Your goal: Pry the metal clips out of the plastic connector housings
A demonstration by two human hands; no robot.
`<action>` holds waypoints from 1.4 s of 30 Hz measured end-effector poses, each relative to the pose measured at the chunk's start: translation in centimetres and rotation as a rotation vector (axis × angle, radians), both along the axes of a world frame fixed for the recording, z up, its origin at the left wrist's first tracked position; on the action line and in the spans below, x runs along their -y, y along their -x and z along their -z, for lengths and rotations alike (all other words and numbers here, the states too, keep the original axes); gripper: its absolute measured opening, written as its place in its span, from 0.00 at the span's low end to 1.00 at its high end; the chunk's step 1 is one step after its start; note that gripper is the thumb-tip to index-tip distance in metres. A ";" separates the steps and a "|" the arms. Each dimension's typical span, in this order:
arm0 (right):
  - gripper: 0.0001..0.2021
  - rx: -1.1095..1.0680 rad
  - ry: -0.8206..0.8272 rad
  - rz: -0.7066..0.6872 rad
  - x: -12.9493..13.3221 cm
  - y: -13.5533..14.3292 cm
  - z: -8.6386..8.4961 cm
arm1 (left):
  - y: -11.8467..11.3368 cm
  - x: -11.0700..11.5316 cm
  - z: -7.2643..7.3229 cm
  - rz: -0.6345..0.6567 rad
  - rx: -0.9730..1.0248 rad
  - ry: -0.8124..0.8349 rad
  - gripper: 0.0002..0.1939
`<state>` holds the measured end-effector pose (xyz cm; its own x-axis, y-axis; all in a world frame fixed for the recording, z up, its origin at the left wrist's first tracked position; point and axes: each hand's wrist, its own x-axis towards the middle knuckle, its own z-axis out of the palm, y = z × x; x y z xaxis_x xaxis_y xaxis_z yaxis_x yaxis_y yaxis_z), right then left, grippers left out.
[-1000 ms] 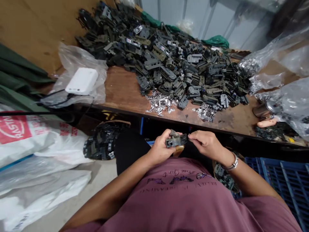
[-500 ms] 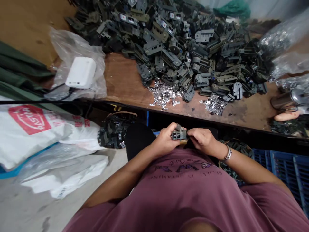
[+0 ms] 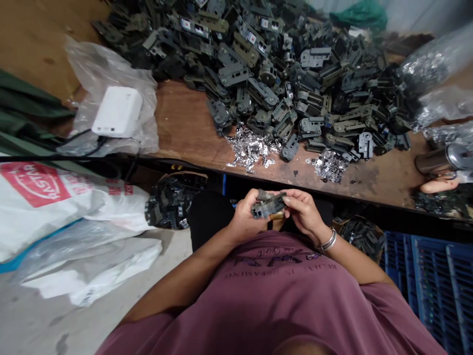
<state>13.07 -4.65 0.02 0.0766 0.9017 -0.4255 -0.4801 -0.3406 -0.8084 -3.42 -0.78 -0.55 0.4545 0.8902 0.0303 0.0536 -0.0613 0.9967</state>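
Observation:
Close to my shirt, below the table's front edge, I hold a dark grey plastic housing. My left hand is closed around its left end, thumb on top. At the other end my right hand pinches the housing between thumb and fingers; whether a small part is also in those fingertips I cannot tell. A brownish-yellow thing shows just beneath, partly hidden. Beyond my hands, two heaps of small shiny metal clips lie at the near side of a large pile of similar housings.
The wooden table carries a white box on clear plastic at left and a metal cup at right, beside another person's hand. White sacks, a carton of dark parts and blue crates stand below.
The housing has turned and tilted, showing more of its length. My right hand has moved slightly left and opened its grip from a tighter curl to hold the housing's right end.

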 end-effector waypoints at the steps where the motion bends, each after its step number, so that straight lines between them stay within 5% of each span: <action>1: 0.15 -0.078 0.026 0.004 -0.2 0.3 0.0 | 0.1 0.0 0.3 -0.017 0.018 -0.008 0.19; 4: 0.18 -0.233 0.067 -0.036 -0.5 0.5 0.1 | 0.9 -0.4 0.6 -0.011 0.047 0.068 0.22; 8: 0.22 -0.039 -0.020 -0.093 -0.4 0.3 0.1 | 2.4 -1.1 -0.1 0.251 0.181 0.420 0.35; 11: 0.21 0.298 -0.214 -0.268 -1.0 0.1 -0.1 | 2.8 -1.6 -0.5 0.276 0.276 0.636 0.28; 15: 0.14 0.921 -0.446 -0.569 -4.1 -0.6 -1.3 | 2.5 -2.0 -0.6 0.122 0.262 0.807 0.24; 19: 0.13 1.613 -0.357 -0.585 -8.7 -1.0 -2.2 | 2.0 -2.3 -1.1 -0.043 0.407 0.869 0.21; 23: 0.13 1.973 -0.230 -0.732 -11.0 -0.6 -2.1 | 1.6 -2.6 -1.7 -0.118 0.428 0.859 0.15; 27: 0.17 2.013 -0.234 -0.810 -10.6 -1.2 -2.0 | 1.4 -2.9 -1.8 -0.176 0.404 0.819 0.14; 42: 0.12 1.899 -0.306 -0.664 -9.3 -2.2 -1.0 | 0.1 -2.7 -1.8 -0.209 0.359 0.878 0.13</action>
<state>15.23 4.69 1.00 -0.1531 0.9848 -0.0822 0.9850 0.1454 -0.0928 -3.57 1.88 1.24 0.3779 0.7236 -0.5775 -0.3371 0.6885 0.6421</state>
